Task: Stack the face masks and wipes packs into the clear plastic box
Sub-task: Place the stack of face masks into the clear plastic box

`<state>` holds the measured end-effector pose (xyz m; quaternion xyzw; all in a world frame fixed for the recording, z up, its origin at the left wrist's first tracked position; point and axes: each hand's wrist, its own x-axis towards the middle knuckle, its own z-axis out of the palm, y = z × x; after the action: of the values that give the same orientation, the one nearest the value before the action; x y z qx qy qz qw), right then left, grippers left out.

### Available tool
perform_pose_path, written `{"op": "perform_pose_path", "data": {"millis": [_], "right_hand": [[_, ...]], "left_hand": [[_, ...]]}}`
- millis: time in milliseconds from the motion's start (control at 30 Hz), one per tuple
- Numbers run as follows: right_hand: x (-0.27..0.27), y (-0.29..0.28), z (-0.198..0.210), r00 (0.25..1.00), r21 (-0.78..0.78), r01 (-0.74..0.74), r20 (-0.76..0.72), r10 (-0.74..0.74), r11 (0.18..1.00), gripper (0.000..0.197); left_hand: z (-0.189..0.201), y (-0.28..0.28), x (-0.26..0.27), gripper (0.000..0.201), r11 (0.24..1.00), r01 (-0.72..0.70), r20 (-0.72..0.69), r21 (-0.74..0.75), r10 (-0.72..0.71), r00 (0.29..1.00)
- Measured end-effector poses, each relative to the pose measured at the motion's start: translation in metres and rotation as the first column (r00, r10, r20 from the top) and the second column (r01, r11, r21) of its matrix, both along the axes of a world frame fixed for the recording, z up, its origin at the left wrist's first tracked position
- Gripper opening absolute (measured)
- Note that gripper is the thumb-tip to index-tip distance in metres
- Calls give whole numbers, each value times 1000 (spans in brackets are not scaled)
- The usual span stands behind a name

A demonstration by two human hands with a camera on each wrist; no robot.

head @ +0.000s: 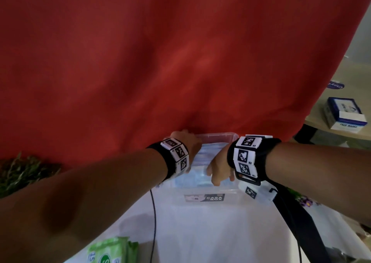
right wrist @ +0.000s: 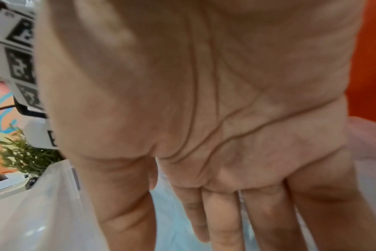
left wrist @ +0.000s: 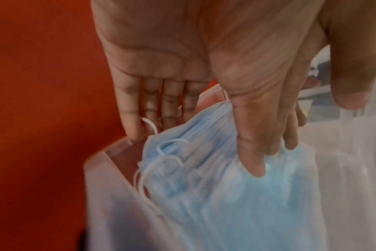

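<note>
The clear plastic box (head: pixel 204 198) stands on the white table, its far side under a red cloth. A stack of blue face masks (head: pixel 188 179) lies in it. My left hand (head: pixel 188 142) reaches into the far left corner. In the left wrist view it (left wrist: pixel 193 149) pinches the stack (left wrist: pixel 236 203), thumb on top and fingers down between the masks and the box wall (left wrist: pixel 110 186). My right hand (head: pixel 217 172) rests its straight fingers (right wrist: pixel 221 220) on the masks (right wrist: pixel 172 212). A green wipes pack (head: pixel 108 250) lies at the near left.
A hanging red cloth (head: pixel 160 62) fills the view behind the box. A blue and white face mask carton (head: pixel 343 116) sits on a wooden table at the right. Green sprigs (head: pixel 22 172) lie at the left. A black cable (head: pixel 154 222) runs across the white table.
</note>
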<state>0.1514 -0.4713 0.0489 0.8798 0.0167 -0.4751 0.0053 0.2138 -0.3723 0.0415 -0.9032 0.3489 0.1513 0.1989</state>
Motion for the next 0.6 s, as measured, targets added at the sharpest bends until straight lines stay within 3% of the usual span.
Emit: {"op": "perform_pose_path", "data": {"millis": [67,133,233,333,400,467,533,600], "right_hand": [[-1,4,0,1000,1,3,-19,-3,1000,51],[-3,7,0,1000,3,-4,-17,4,1000,48],[-4,8,1,999,-8,-32,-6,32,999,47],[-5,6,-1,998,-31,-61,-5,60,998,53],[-8,6,0,996,-44,-83,25,84,996,52],[-9,7,1,995,-37,-85,45,87,996,51],[-10,8,2,995,-34,-84,45,85,996,49],[-9,8,1,996,-29,-84,34,85,996,47]], "left_hand": [[-6,2,2,64,998,-63,-114,10,63,992],[-8,-1,2,73,993,-110,-209,34,115,971],[-5,-4,1,70,992,-124,-248,13,123,961],[-5,-3,-3,53,996,-75,-81,-54,70,994],[-5,-7,-10,56,999,30,107,-27,-27,994],[-4,-13,-18,60,993,119,208,-24,-111,972],[-3,-14,-18,53,996,91,182,-15,-87,979],[-6,-7,-14,28,999,-11,81,-31,13,997]]}}
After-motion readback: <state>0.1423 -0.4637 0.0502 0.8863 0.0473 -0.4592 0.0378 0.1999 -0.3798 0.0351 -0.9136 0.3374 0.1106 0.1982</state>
